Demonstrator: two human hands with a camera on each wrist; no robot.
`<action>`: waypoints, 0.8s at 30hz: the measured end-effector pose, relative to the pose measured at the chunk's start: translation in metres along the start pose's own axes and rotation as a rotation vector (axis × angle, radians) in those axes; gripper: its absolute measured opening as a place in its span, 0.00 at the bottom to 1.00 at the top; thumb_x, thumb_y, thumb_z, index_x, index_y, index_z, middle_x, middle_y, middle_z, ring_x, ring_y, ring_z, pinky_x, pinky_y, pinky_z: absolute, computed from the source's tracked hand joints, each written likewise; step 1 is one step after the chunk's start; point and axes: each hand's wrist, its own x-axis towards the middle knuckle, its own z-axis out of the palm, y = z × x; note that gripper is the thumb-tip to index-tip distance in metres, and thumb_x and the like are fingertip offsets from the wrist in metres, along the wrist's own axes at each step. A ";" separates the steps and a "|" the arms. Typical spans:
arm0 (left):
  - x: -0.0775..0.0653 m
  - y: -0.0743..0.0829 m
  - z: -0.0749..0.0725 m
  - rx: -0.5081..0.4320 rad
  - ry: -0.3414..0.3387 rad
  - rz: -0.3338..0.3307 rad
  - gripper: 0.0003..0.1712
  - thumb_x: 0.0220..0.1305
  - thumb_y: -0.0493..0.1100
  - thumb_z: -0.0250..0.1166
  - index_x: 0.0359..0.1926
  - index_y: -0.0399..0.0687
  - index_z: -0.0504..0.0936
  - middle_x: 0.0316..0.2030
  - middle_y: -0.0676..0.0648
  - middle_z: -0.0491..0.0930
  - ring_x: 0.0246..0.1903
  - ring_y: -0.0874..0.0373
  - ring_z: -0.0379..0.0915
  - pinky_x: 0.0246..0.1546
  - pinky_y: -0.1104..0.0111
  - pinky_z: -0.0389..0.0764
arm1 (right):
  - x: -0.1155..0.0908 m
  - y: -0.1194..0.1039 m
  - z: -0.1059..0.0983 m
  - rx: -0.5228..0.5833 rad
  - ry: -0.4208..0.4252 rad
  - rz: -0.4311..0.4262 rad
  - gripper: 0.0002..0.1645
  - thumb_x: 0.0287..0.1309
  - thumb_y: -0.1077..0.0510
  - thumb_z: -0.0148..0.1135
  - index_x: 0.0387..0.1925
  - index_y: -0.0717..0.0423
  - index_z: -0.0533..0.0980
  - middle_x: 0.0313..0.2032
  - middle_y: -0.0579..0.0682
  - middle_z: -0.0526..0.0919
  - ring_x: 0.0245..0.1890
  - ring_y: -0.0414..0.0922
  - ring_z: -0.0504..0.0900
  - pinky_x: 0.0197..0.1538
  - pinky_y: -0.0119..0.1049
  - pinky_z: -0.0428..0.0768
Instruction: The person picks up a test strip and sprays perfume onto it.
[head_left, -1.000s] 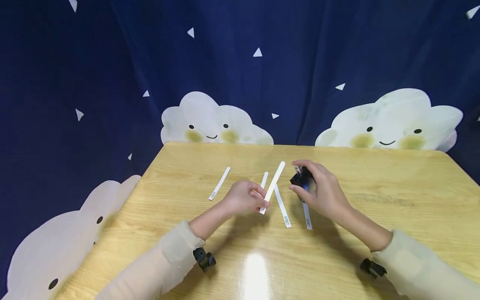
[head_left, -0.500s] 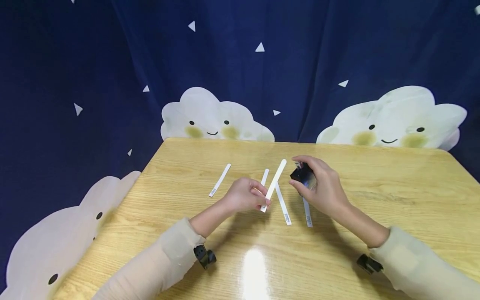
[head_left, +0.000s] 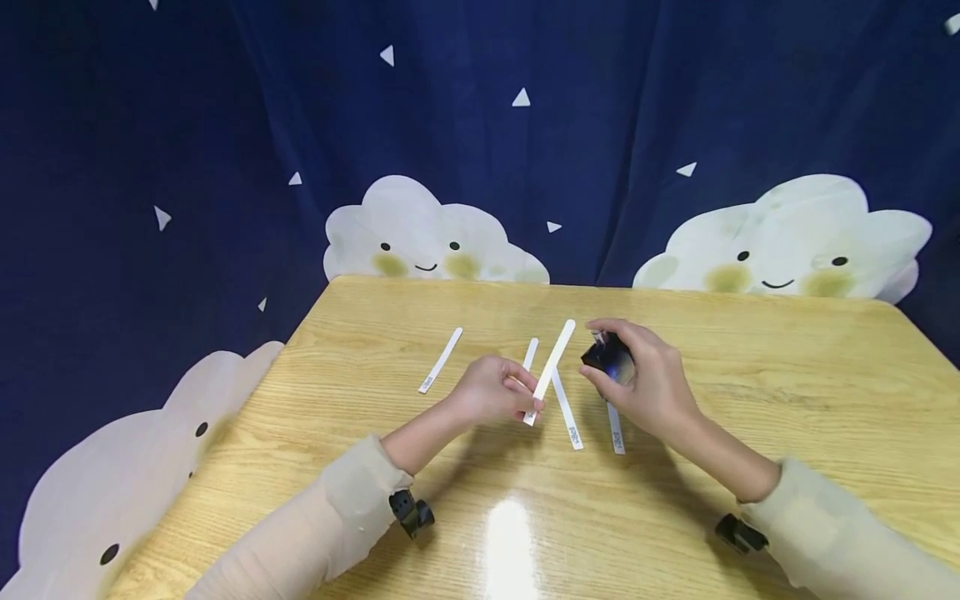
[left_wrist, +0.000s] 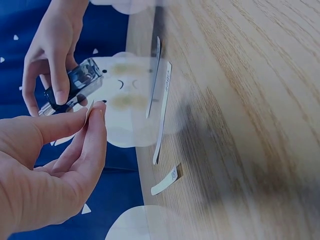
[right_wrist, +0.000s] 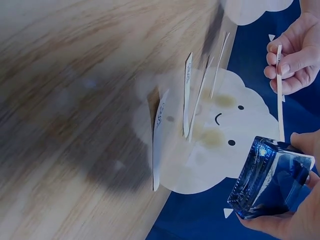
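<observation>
Nearest you, the left sleeve point(head_left: 300, 529) and right sleeve point(head_left: 847, 525) come in over the surface point(head_left: 810, 417), each with a small black device at the cuff: the left device point(head_left: 410, 512) and the right device point(head_left: 741, 533). A bright glare point(head_left: 510, 546) lies on the wood between them.

Farther out, your left hand point(head_left: 491, 393) has its thumb and fingers pinched narrow on the printed end of a white strip point(head_left: 555, 360), holding it above the surface, with its rounded end slanting up toward your right. Your right hand point(head_left: 654, 385) holds a dark blue glass bottle point(head_left: 611, 360) raised and tilted, fingers wrapped about it and one reaching over its top; you cannot tell whether that finger presses. The strip's free end is just beside the bottle, apart from it.

Four more strips lie on the surface: the right strip point(head_left: 616, 432), partly hidden by the bottle and your hand; the slanting strip point(head_left: 567, 412); the middle strip point(head_left: 531, 354), partly hidden; and the left strip point(head_left: 441, 360).

Past the far edge hangs a navy curtain point(head_left: 465, 108) with smiling clouds point(head_left: 420, 225) and white triangles.
</observation>
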 end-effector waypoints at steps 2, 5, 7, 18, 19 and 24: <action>0.000 0.000 0.000 -0.002 -0.002 -0.001 0.11 0.54 0.32 0.69 0.38 0.34 0.80 0.33 0.36 0.87 0.24 0.58 0.84 0.35 0.65 0.86 | -0.001 -0.001 0.000 -0.001 -0.001 0.006 0.31 0.41 0.58 0.78 0.51 0.55 0.77 0.47 0.53 0.85 0.50 0.50 0.82 0.51 0.46 0.79; -0.001 0.001 0.001 -0.003 -0.004 -0.003 0.10 0.54 0.32 0.69 0.39 0.34 0.80 0.32 0.37 0.87 0.24 0.58 0.84 0.34 0.66 0.86 | -0.002 -0.002 -0.002 -0.001 -0.003 0.017 0.32 0.41 0.58 0.78 0.52 0.54 0.76 0.48 0.54 0.84 0.50 0.51 0.82 0.50 0.48 0.80; -0.002 0.001 0.001 -0.001 -0.005 -0.002 0.10 0.54 0.32 0.69 0.39 0.34 0.80 0.32 0.37 0.87 0.24 0.58 0.84 0.35 0.65 0.86 | -0.002 -0.003 -0.003 -0.006 0.001 0.023 0.33 0.41 0.57 0.78 0.53 0.54 0.76 0.48 0.54 0.84 0.50 0.51 0.82 0.50 0.48 0.80; -0.002 0.002 0.000 0.017 -0.005 0.022 0.09 0.54 0.33 0.70 0.37 0.35 0.80 0.31 0.37 0.88 0.22 0.60 0.83 0.37 0.63 0.86 | -0.004 -0.003 -0.008 -0.029 0.002 -0.003 0.31 0.42 0.59 0.77 0.51 0.55 0.77 0.46 0.53 0.84 0.49 0.51 0.81 0.49 0.47 0.80; -0.002 0.002 0.000 0.023 -0.003 0.025 0.09 0.54 0.33 0.70 0.37 0.36 0.80 0.31 0.38 0.88 0.22 0.60 0.83 0.37 0.63 0.86 | -0.004 -0.003 -0.008 -0.028 0.002 -0.002 0.30 0.42 0.59 0.77 0.51 0.55 0.77 0.45 0.53 0.84 0.48 0.51 0.81 0.50 0.47 0.80; -0.004 -0.002 0.002 0.027 0.000 0.021 0.10 0.53 0.33 0.71 0.37 0.36 0.81 0.30 0.39 0.88 0.21 0.60 0.82 0.33 0.64 0.85 | -0.009 -0.004 -0.009 -0.033 0.008 0.015 0.30 0.41 0.59 0.77 0.50 0.55 0.77 0.44 0.52 0.85 0.47 0.50 0.82 0.48 0.45 0.79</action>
